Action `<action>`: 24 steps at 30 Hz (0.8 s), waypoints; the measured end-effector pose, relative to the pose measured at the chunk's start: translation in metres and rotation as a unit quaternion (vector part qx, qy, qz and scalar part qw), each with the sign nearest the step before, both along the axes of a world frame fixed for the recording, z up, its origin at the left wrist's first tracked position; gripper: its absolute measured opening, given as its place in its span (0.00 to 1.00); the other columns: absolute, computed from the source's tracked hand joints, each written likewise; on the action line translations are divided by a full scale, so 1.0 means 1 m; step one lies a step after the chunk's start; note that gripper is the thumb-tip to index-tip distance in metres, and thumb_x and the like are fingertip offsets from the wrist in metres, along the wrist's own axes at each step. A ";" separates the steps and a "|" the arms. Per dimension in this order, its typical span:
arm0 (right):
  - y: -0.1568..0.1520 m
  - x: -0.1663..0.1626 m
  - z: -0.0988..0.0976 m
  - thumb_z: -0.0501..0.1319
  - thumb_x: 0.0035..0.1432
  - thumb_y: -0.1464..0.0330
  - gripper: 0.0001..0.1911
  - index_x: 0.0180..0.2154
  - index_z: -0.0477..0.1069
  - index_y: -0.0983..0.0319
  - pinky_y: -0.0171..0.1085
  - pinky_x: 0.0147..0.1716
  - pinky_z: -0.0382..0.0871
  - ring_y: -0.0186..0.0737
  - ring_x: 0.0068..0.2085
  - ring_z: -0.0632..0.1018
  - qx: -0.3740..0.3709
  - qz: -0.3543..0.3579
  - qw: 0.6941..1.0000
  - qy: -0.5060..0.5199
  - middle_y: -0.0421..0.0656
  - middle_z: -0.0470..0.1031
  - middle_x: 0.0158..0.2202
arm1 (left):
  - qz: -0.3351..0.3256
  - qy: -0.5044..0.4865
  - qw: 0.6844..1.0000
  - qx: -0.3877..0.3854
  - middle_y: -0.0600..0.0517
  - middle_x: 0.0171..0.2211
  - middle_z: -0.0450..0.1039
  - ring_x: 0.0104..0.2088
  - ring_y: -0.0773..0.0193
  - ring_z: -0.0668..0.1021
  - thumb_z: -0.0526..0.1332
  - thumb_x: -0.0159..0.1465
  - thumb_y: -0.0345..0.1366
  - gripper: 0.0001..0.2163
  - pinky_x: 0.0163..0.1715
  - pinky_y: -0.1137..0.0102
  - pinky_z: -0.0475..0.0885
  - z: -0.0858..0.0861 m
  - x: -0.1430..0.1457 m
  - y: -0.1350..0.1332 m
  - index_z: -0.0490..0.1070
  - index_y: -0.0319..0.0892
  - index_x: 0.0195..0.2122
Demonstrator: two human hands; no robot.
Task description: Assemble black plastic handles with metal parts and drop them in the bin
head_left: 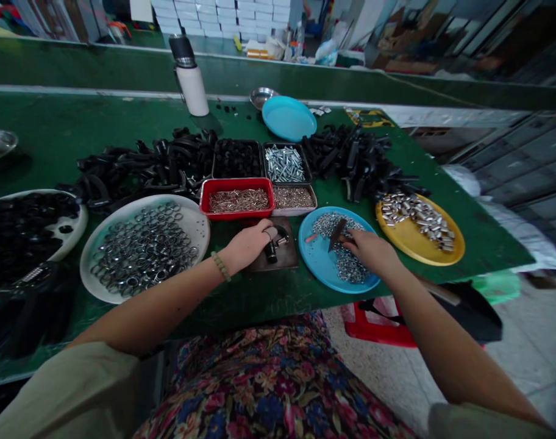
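one plate (315,261) is blue, the clothing (269,378) floral.

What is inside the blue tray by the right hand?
The blue tray holds small metal pieces and a pinkish piece near its left edge. The right hand holds a dark tool over it; whatever lies beneath hand and tool, or deeper in the pile, is hidden.

At the frame's centre, a black piece (271,251) is showing a glossy surface, and the flat plate (287,261) beneath is looking like dull, worn metal. Just right, a dark-headed tool (336,235) is appearing matt over a smooth blue plastic dish (315,262). At left, rings (145,250) are gleaming like polished metal. Above centre, a red tray (236,214) is looking like glossy plastic; at bottom, floral cloth (269,378) is looking soft and matt.
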State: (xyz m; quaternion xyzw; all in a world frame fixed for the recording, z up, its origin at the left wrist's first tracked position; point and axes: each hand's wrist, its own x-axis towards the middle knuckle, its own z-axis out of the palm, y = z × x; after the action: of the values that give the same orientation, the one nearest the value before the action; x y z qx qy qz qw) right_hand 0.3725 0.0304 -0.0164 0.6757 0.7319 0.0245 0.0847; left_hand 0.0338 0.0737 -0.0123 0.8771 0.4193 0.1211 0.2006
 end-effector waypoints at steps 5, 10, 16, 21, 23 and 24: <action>-0.015 -0.057 0.015 0.48 0.66 0.65 0.17 0.51 0.64 0.64 0.40 0.34 0.69 0.49 0.39 0.79 0.035 0.009 0.986 0.163 0.53 0.78 0.42 | -0.009 0.026 0.994 0.102 0.45 0.57 0.65 0.58 0.51 0.65 0.54 0.66 0.40 0.16 0.61 0.55 0.56 -0.019 -0.016 -0.006 0.70 0.45 0.53; -0.012 -0.112 0.036 0.46 0.67 0.64 0.16 0.50 0.63 0.63 0.38 0.34 0.67 0.48 0.37 0.80 0.000 0.037 0.960 0.277 0.51 0.78 0.39 | 0.014 0.055 0.993 0.102 0.45 0.61 0.60 0.62 0.50 0.61 0.58 0.64 0.38 0.21 0.62 0.49 0.51 -0.023 -0.025 -0.013 0.65 0.52 0.59; -0.001 -0.134 0.041 0.46 0.66 0.66 0.15 0.49 0.64 0.64 0.38 0.33 0.65 0.46 0.35 0.79 -0.046 0.052 0.968 0.242 0.52 0.77 0.40 | 0.026 0.015 0.996 0.081 0.46 0.58 0.64 0.60 0.52 0.63 0.59 0.63 0.37 0.22 0.63 0.50 0.49 -0.023 -0.025 -0.010 0.64 0.51 0.59; 0.009 -0.158 0.039 0.46 0.67 0.66 0.14 0.46 0.65 0.63 0.38 0.28 0.62 0.46 0.32 0.78 -0.044 0.098 0.968 0.226 0.51 0.78 0.36 | 0.064 -0.062 0.995 0.038 0.47 0.52 0.70 0.55 0.55 0.68 0.65 0.57 0.37 0.33 0.62 0.54 0.52 -0.020 -0.026 -0.003 0.53 0.42 0.62; 0.009 -0.153 0.036 0.46 0.66 0.67 0.14 0.47 0.65 0.63 0.38 0.28 0.62 0.46 0.32 0.78 -0.062 0.106 0.967 0.223 0.51 0.78 0.38 | 0.058 -0.053 0.996 0.044 0.46 0.53 0.69 0.56 0.54 0.67 0.64 0.58 0.37 0.32 0.63 0.53 0.51 -0.020 -0.026 -0.004 0.54 0.43 0.62; 0.008 -0.145 0.034 0.46 0.67 0.66 0.14 0.49 0.64 0.63 0.38 0.30 0.63 0.46 0.33 0.78 -0.054 0.097 0.967 0.229 0.51 0.78 0.39 | 0.048 -0.037 0.997 0.056 0.46 0.54 0.68 0.57 0.53 0.65 0.64 0.58 0.37 0.29 0.63 0.52 0.50 -0.020 -0.025 -0.006 0.57 0.44 0.61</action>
State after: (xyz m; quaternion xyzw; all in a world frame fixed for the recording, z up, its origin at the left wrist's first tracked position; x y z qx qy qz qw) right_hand 0.2271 0.0380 0.0179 0.5836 0.7940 -0.1621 -0.0520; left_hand 0.0084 0.0679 -0.0327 0.8608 0.4457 0.1859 0.1606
